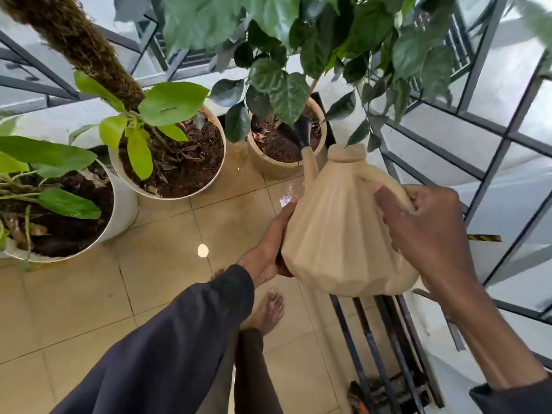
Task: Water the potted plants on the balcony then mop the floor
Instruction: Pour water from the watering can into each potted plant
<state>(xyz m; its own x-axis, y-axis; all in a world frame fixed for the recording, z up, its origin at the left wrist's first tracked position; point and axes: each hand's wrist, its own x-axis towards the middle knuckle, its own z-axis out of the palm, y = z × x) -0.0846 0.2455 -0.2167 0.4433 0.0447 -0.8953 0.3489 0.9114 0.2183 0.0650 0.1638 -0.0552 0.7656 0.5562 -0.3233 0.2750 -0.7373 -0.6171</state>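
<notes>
Over the tan tiled floor [155, 297] of the balcony, a person is holding a beige ribbed watering can [340, 234] with both hands. The right hand [424, 231] is wrapped around the curved handle at the top, fingers closed on it. The left hand [268, 249] is pressed flat against the can's lower left side, palm cupping the body, with a dark sleeve [185, 333] running down that arm. The can is tipped forward, so its spout [309, 162] reaches up over the rim of the tan ribbed pot [268, 168], and the black nozzle [303, 130] sits right above the dark soil in there. Can't tell if water is actually coming out.

That pot holds the plant with big dark green leaves [286, 91] hanging over the scene. Just left of it is a white pot [179, 150] with lighter green leaves and a fuzzy brown pole [80, 46] leaning out of the soil. Further left, touching or nearly touching it, there's another white pot [119, 210] with long green leaves.

A grey metal railing [478, 174] runs along the right side and behind the 3 pots. A bare foot [268, 312] is on the tiles below the can.
</notes>
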